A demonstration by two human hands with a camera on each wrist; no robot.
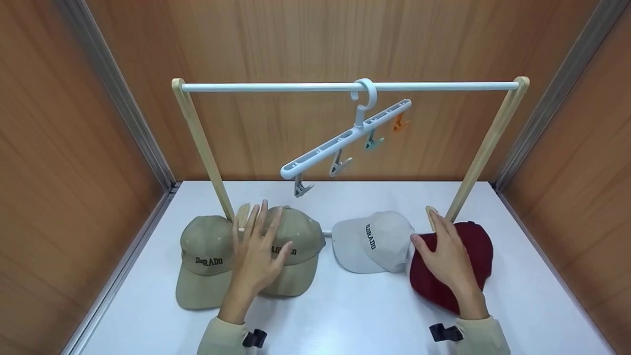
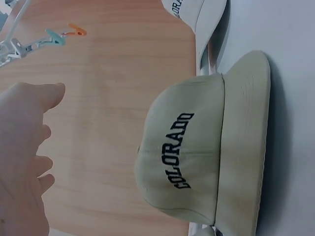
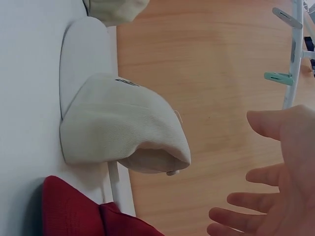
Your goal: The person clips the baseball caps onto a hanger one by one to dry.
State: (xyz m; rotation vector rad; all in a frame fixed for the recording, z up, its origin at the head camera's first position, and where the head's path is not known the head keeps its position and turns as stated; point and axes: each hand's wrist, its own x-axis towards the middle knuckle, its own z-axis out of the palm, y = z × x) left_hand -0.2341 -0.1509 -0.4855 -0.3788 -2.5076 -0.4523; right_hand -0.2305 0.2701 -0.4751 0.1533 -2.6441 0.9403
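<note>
My left hand (image 1: 257, 259), fingers spread and straight, hovers above the gap between two olive caps. One olive cap (image 1: 206, 246) lies to its left; the other olive cap (image 1: 296, 236), lettered COLORADO in the left wrist view, is partly covered by the hand. Over the dark red cap (image 1: 478, 251) my right hand (image 1: 446, 254) is held with extended fingers; the right wrist view shows it above the cap and holding nothing. Between the hands sits a light grey cap (image 1: 377, 241), its brim toward the left.
A rack with a white rail (image 1: 276, 88) and wooden legs (image 1: 488, 148) stands behind the caps on the white table (image 1: 345, 320). From the rail hangs a white clip hanger (image 1: 345, 140), slanted, with grey, teal and orange clips (image 1: 398, 123). Wooden panels (image 1: 305, 44) enclose the table.
</note>
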